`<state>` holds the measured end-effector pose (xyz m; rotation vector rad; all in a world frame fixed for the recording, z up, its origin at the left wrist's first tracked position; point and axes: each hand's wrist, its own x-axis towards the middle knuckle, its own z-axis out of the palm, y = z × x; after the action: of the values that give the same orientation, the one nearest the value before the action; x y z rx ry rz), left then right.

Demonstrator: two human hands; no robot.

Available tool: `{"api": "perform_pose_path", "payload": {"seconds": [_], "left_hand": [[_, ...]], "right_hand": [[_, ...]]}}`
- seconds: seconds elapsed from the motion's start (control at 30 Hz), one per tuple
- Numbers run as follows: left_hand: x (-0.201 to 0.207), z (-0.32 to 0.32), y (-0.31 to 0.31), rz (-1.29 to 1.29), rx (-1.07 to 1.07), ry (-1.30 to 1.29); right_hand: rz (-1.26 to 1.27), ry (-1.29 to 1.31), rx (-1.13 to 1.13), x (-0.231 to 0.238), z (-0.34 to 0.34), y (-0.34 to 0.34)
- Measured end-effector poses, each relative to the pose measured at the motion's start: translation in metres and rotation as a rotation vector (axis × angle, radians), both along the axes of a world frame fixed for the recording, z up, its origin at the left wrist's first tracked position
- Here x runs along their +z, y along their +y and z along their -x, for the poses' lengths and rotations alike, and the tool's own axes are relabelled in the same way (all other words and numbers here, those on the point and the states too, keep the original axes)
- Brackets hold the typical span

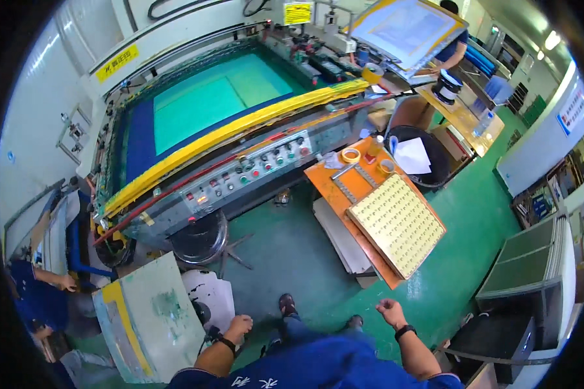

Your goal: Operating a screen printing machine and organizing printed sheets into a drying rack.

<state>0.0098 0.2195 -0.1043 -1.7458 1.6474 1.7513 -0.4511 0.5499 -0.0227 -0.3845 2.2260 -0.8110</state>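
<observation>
A flat grey-green board [175, 330], smeared green and crossed by a yellow strip, sits beside a smooth white sheet [219, 299], below a screen-printing press [276, 162] with taut green mesh. The left hand [241, 325] hangs near the sheet, fingers curled, though whether they pinch anything I cannot tell. The right hand [390, 312], fingers bent, their contact unclear, is near an orange tabletop [324, 181] bearing a squared slab of pale-yellow, grid-patterned sheets [399, 223].

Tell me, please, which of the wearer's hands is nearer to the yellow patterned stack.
Right. The right hand is apart from the yellow patterned stack, on the wearer's side of it; the left hand is farther away, to its left.
</observation>
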Motion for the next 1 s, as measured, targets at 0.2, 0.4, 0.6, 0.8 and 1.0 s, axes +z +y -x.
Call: {"api": "perform_pose_path", "payload": {"seconds": [0.2, 0.4, 0.6, 0.8, 1.0], "left_hand": [[-0.003, 0.12, 0.001, 0.108, -0.119, 0.067], [-0.004, 0.194, 0.124, 0.103, -0.36, -0.037], [0.01, 0.331, 0.216, 0.247, -0.919, -0.164], [-0.021, 0.41, 0.258, 0.158, -0.791, -0.153], [-0.073, 0.505, 0.307, 0.162, -0.83, -0.166]], "right_hand": [[0.035, -0.012, -0.27, -0.039, 0.002, 0.175], [0.023, -0.094, -0.533, -0.067, 0.023, 0.328], [0.203, -0.196, -0.742, -0.11, 0.061, 0.455], [0.141, -0.149, -0.568, -0.13, 0.156, 0.52], [0.141, 0.008, -0.632, -0.054, 0.291, 0.543]]}}
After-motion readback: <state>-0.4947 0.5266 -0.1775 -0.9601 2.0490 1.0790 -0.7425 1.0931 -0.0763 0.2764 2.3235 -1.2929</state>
